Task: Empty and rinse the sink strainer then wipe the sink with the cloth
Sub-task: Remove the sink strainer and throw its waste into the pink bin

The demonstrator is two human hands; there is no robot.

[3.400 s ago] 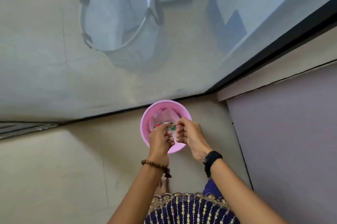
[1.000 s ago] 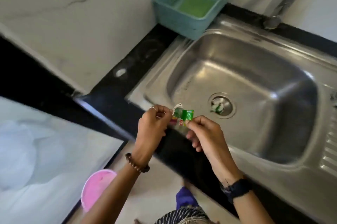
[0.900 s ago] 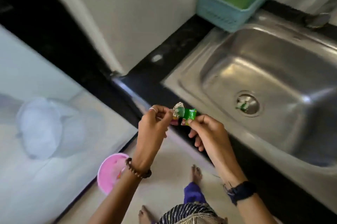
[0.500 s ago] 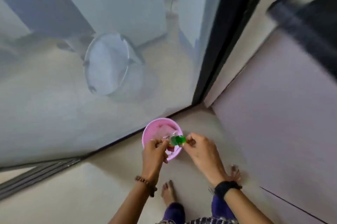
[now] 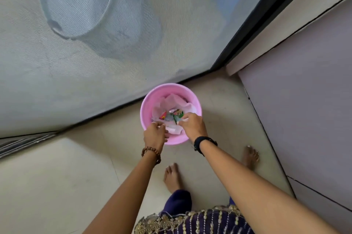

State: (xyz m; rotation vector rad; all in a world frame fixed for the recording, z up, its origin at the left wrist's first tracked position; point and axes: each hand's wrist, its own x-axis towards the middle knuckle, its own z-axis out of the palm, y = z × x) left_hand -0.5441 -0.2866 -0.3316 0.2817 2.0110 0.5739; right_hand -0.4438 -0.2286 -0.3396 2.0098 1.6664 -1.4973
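Note:
A pink bin [image 5: 146, 104] with a white liner stands on the floor by the screen door. Scraps of wrapper lie inside it. My right hand [image 5: 193, 126] hangs over the bin's near rim, fingertips pinched on a green wrapper [image 5: 177, 115] that dangles into the bin. My left hand [image 5: 155, 134] is at the bin's near-left rim, fingers curled with nothing visible in them, a little apart from the wrapper. The sink, its strainer and the cloth are out of view.
A mesh screen door [image 5: 95, 52] with a black frame rises behind the bin, a metal bucket [image 5: 82, 9] beyond it. A mauve cabinet front [image 5: 304, 100] stands at the right. My bare feet [image 5: 172, 176] are on the beige tile floor just behind the bin.
I turned from the sink to the bin with the green wrapper held in both hands. Both hands have dropped to the bin's rim, and my left hand has come off the wrapper.

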